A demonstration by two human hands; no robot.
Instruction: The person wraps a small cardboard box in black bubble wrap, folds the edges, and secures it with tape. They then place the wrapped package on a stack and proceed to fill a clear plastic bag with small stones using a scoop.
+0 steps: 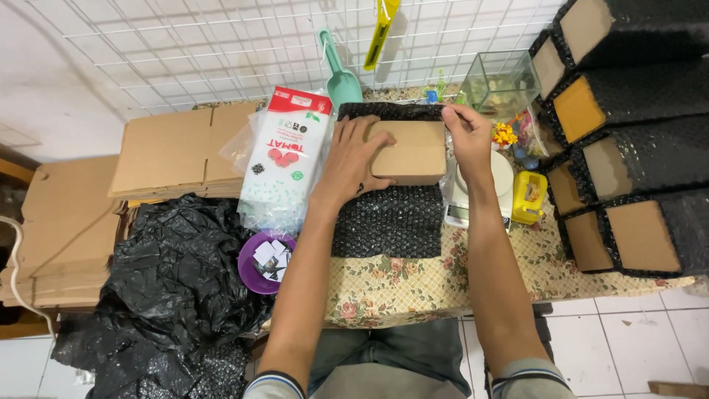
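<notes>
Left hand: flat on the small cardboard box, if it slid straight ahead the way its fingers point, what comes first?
Probably the right hand gripping the black bubble wrap at the box's far corner; the left hand points up-right. Depth unclear.

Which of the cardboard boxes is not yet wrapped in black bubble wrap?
The small cardboard box under the left hand, lying on an open bubble wrap sheet. The stacked boxes at the right are each already wrapped, ends exposed.

Seed packets [284, 159] crowd the left flank; scale [480, 193] and wrapped boxes [628, 148] block the right; near desk [399, 284] edge open.
</notes>
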